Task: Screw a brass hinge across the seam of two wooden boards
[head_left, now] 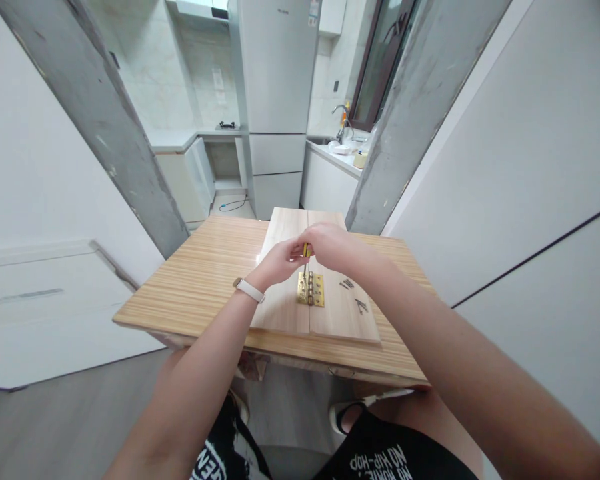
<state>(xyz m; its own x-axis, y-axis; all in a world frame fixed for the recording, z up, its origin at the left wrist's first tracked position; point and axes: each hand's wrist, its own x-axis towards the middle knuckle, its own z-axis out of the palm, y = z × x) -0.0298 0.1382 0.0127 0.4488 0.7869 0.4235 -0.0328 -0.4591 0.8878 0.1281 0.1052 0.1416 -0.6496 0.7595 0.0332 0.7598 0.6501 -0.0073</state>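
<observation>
A brass hinge [319, 291] lies flat across the seam between two pale wooden boards [285, 310]. Above its left leaf stands a screwdriver [307, 251] with a yellow handle, its shaft pointing down at the leaf. My right hand [325, 241] is closed around the top of the handle from above. My left hand [285, 260], with a pale band on the wrist, has its fingers closed at the handle and upper shaft from the left. Whether a screw sits under the tip is too small to tell. Several loose screws [361, 306] lie on the right board.
The boards rest on a wood-grain table [200, 267], whose front edge is close to my legs. Beyond it stand a fridge [280, 73], a sink counter [335, 157] and cabinets [180, 177]. White panels [520, 133] rise on both sides.
</observation>
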